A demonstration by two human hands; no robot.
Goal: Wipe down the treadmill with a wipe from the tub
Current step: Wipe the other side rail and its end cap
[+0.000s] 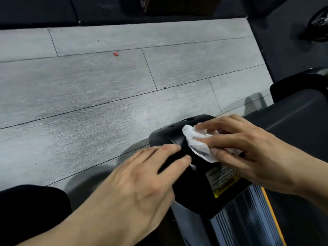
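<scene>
Grey floor [88, 86]; wipe [197, 144] (crumpled, seemingly) on treadmill [195, 189]

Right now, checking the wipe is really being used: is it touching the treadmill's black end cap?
Touching. The head view shows the right hand pressing the wipe onto the end cap.

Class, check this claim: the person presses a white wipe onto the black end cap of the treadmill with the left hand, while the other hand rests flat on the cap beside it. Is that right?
Not quite: the hands are swapped. The head view shows the right hand pressing the white wipe onto the black end cap, while the left hand rests flat on the cap beside it.
</scene>
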